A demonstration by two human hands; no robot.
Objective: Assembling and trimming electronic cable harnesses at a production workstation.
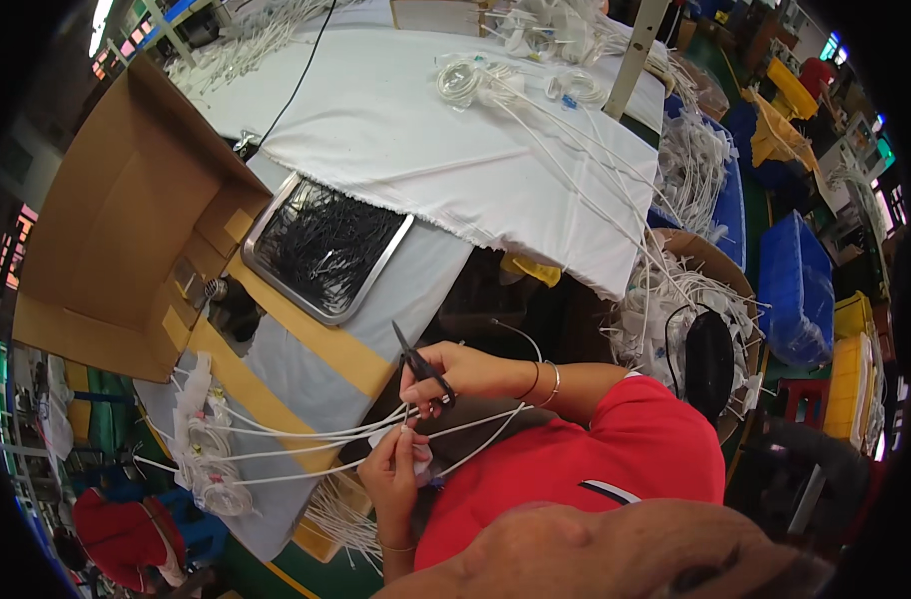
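Note:
My right hand [435,377] is closed on a pair of black-handled scissors [410,349], whose blades point up and away from me. Just below it, my left hand [391,467] pinches a thin white cable [407,414] between thumb and fingertips. A whitish piece of plastic or cloth [421,457] shows beside the left fingers; what it is I cannot make out. Several more white cables [315,434] stretch from coiled, wrapped cables [211,449] on the left of the table toward both hands. Whether the scissors touch a cable is hidden by my fingers.
A metal tray [340,316] of black strips lies beyond my hands, beside an open cardboard box [126,215]. White cloth [395,110] covers the far table, with coiled cables [465,82] on it. At right stand a cable-filled carton [665,309] and a blue bin [795,290].

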